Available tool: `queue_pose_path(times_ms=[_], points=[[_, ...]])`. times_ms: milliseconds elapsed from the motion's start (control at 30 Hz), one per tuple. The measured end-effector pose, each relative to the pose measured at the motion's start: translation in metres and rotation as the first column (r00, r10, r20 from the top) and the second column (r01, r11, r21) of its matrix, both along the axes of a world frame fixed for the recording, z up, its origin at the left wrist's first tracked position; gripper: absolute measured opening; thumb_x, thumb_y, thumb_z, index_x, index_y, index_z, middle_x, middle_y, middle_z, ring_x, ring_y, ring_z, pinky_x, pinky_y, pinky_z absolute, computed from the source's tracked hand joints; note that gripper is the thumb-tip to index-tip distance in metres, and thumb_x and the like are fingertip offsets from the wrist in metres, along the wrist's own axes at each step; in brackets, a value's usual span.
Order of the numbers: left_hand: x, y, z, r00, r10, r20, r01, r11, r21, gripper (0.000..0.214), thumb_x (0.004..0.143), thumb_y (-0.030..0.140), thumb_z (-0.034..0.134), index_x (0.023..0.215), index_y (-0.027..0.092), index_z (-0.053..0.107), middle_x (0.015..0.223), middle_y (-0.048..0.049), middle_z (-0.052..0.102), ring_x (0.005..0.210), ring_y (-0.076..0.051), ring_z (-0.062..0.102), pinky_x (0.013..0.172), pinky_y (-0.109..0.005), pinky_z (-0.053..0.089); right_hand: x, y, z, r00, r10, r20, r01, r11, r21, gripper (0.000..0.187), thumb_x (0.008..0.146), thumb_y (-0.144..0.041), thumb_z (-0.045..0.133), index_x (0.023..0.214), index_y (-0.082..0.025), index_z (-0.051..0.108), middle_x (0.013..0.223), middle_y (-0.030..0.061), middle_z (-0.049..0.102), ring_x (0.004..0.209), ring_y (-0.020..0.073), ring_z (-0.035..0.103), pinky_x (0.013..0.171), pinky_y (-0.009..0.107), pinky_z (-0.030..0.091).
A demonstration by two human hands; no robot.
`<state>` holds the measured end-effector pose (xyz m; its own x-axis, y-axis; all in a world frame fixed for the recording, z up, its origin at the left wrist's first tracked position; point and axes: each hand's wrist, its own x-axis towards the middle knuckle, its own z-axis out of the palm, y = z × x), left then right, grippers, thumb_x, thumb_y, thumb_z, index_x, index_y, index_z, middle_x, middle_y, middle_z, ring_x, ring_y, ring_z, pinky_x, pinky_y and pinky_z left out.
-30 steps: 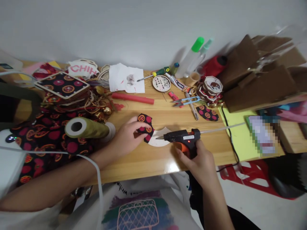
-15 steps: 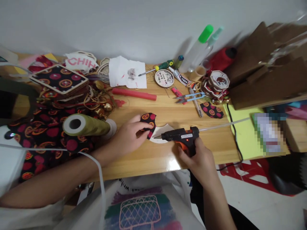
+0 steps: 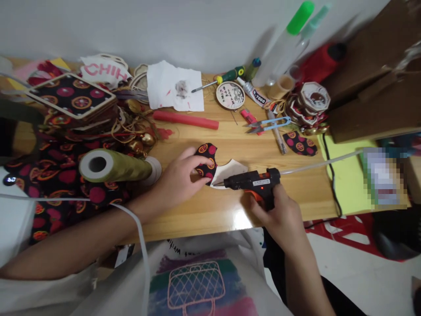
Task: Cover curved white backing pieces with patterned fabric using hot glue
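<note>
My left hand [image 3: 180, 175] pinches a small dark fabric piece [image 3: 210, 153] with red and orange round prints, holding it over the left part of a white curved piece [image 3: 232, 169] on the table. The white piece lies flat, partly hidden by the fabric and a glue gun. In my right hand [image 3: 284, 215] is the black hot glue gun [image 3: 251, 180] with an orange trigger and a lit red light. Its nozzle points left, at the white piece's near edge beside the fabric. A clear glue stick [image 3: 319, 163] sticks out behind it.
A green thread spool [image 3: 121, 166] lies left of my left hand, on patterned cloth [image 3: 59, 175]. Blue snips [image 3: 272, 125], another patterned fabric piece [image 3: 300, 144] and a red stick [image 3: 186, 120] lie farther back. A brown box [image 3: 365, 105] stands at the right.
The view has shifted slightly, so the table's things sit differently in the picture. Both hands keep their holds, and the nozzle stays close to the white piece's near edge.
</note>
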<state>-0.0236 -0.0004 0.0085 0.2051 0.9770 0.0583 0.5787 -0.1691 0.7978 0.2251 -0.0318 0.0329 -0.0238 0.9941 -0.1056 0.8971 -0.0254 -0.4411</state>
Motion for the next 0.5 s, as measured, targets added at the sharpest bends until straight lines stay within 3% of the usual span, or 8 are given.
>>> queue_pose_path(times_ms=[200, 500], points=[[-0.0004, 0.0017, -0.0007, 1.0, -0.013, -0.012, 0.013, 1.0, 0.021, 0.029, 0.075, 0.013, 0.074, 0.102, 0.022, 0.069, 0.104, -0.0006, 0.063, 0.101, -0.019, 0.064, 0.088, -0.03, 0.056, 0.0018, 0.0, -0.0016, 1.0, 0.017, -0.002, -0.017, 1.0, 0.012, 0.033, 0.075, -0.054, 0.056, 0.077, -0.028, 0.036, 0.054, 0.0001, 0.058, 0.046, 0.0183, 0.053, 0.045, 0.026, 0.034], [-0.0021, 0.0006, -0.0019, 0.999, -0.043, -0.033, 0.043, 0.999, 0.001, 0.027, 0.081, 0.017, 0.07, 0.107, 0.022, 0.069, 0.111, -0.0028, 0.062, 0.111, -0.022, 0.062, 0.099, -0.036, 0.052, 0.0016, 0.0018, -0.0007, 0.998, 0.055, 0.03, -0.055, 0.998, 0.005, 0.028, 0.078, -0.053, 0.05, 0.083, -0.027, 0.039, 0.055, 0.0012, 0.059, 0.046, 0.0197, 0.055, 0.045, 0.027, 0.033]])
